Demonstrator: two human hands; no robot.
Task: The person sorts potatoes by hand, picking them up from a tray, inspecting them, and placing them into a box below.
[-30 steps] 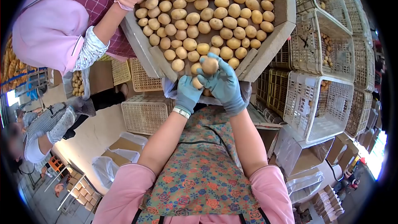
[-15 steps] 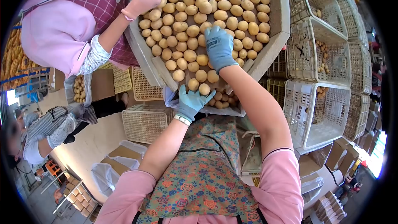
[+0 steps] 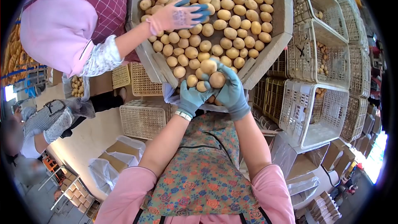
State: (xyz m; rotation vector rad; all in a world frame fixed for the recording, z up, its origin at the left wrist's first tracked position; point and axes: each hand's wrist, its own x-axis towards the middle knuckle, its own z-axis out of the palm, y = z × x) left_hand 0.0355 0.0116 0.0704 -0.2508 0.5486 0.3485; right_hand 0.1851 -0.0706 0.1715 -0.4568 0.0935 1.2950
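Note:
Many round, tan potatoes [image 3: 191, 52] lie on a tray with grey raised sides [image 3: 267, 60]. At its near end my left hand [image 3: 192, 99], in a blue-grey glove, is cupped around potatoes, its fingers partly behind them. Beside it my right hand [image 3: 233, 93], gloved alike, has its fingers curled around a larger potato [image 3: 217, 80], with another potato [image 3: 208, 66] by the fingertips. Both hands are close together above a lined container, whose inside is mostly hidden beneath them.
A co-worker's gloved hand [image 3: 178, 16] reaches over the potatoes from the left. Stacked plastic crates [image 3: 296, 108] stand at right; an upturned-looking crate [image 3: 143, 121] and a plastic-lined box [image 3: 120, 153] are at left. Another person [image 3: 54, 118] stands further left.
My right hand has come back from the tray to beside my left hand, now with potatoes. The co-worker's hand has moved right and down over the potatoes.

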